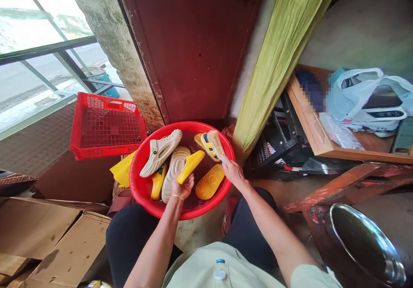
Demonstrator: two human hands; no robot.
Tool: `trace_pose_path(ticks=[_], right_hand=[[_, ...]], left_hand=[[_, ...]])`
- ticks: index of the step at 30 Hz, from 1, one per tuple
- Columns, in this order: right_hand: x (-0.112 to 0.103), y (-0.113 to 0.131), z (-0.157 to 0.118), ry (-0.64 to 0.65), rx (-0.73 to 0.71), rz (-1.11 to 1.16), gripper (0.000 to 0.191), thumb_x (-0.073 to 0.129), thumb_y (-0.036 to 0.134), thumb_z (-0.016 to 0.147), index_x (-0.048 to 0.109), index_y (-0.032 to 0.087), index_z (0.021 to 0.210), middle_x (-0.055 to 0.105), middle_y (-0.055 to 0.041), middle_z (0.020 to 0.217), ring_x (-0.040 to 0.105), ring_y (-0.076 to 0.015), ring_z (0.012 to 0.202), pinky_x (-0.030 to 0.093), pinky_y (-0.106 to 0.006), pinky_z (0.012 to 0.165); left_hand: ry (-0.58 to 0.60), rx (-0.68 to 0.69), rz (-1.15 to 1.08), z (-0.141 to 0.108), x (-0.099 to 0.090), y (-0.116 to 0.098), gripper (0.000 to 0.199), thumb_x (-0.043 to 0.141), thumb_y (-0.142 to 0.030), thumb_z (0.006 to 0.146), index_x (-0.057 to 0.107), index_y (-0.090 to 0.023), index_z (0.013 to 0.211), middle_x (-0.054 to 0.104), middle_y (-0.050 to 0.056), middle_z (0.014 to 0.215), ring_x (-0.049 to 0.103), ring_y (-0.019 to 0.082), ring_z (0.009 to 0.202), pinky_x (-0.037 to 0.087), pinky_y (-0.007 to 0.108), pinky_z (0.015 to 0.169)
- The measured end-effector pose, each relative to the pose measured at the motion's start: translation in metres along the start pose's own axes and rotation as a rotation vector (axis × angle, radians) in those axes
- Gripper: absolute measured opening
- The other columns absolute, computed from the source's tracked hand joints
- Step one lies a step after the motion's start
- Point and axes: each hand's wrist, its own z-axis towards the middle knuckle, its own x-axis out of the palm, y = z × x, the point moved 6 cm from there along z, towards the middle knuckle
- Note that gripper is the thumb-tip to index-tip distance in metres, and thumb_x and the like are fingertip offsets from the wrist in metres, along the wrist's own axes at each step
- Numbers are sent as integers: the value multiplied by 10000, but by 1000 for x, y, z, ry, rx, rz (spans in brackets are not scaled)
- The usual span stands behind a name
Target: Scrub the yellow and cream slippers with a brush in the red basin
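Observation:
My left hand (183,186) is closed around a yellow slipper (191,166), held tilted above the red basin (181,214). At the basin's right side, my right hand (234,172) grips a tan scrub brush (216,144), whose far end overlaps a yellow, blue and white sandal (206,145). Below the brush, a yellow slipper lies sole up (210,181). Toward the left of the basin are a cream clog (163,152), a cream sole (174,171) and another yellow slipper (158,184). Dark, slightly sudsy water shows between them.
A red plastic crate (111,126) stands behind the basin's left side, with a yellow sheet (121,169) nearby. Cardboard boxes (61,245) lie at left. A maroon door (196,55) and green curtain (277,60) rise behind. At right is a wooden tray (325,146) with plastic bags (358,90).

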Motion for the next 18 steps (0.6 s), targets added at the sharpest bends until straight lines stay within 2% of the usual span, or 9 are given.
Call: trace_pose_path(ticks=[3,6,8,10,11,13,16,18], right_hand=[[-8,-9,15,-29,40,74,562,299,320,1053,299,224,1608,714,-112,1236,673,-219,1095,494,-292,927],[-3,-5,24,34,50,113,537,315,293,1044,374,231,1574,720,-104,1243,679,-224,1107,491,-302,928],[1,-3,27,75,35,145,524,329,272,1035,416,236,1550,720,-101,1250,680,-223,1111,488,-300,921],[2,-2,27,113,-1,184,508,355,258,1021,470,249,1516,718,-93,1261,680,-221,1109,485,-290,907],[2,-2,26,133,-22,203,498,373,254,1011,502,259,1492,716,-87,1266,681,-220,1103,484,-284,897],[-2,-4,23,174,-66,236,484,405,248,992,550,287,1452,720,-72,1259,692,-218,1064,483,-274,860],[-11,-10,14,255,-99,295,456,420,258,980,608,309,1392,754,-57,1150,719,-196,872,474,-252,731],[-17,-12,8,318,-107,339,424,416,285,984,652,295,1336,770,-52,1042,695,-169,698,447,-241,638]], left_hand=[[2,19,56,-3,7,1,446,398,-461,999,666,-137,1149,712,91,716,706,181,638,582,263,566],[19,4,282,-10,16,7,485,478,-466,977,604,-128,1301,733,119,835,723,207,690,581,287,577],[11,13,455,-16,17,11,558,596,-414,924,511,-208,1436,729,84,854,710,203,653,572,293,565],[-12,62,607,-20,12,13,669,701,-338,847,473,-291,1474,705,30,782,672,192,564,562,304,546],[-25,107,681,-21,9,11,672,728,-315,819,503,-296,1452,686,18,730,656,193,532,562,317,548],[-50,236,845,-21,4,1,535,728,-331,814,618,-269,1334,649,25,654,673,227,549,578,368,606],[-79,403,972,-15,11,-23,219,708,-365,830,734,-256,1017,655,80,672,735,320,810,574,448,809],[-80,484,1074,-5,30,-40,118,755,-316,776,730,-259,876,689,106,749,704,356,1008,520,461,954]])
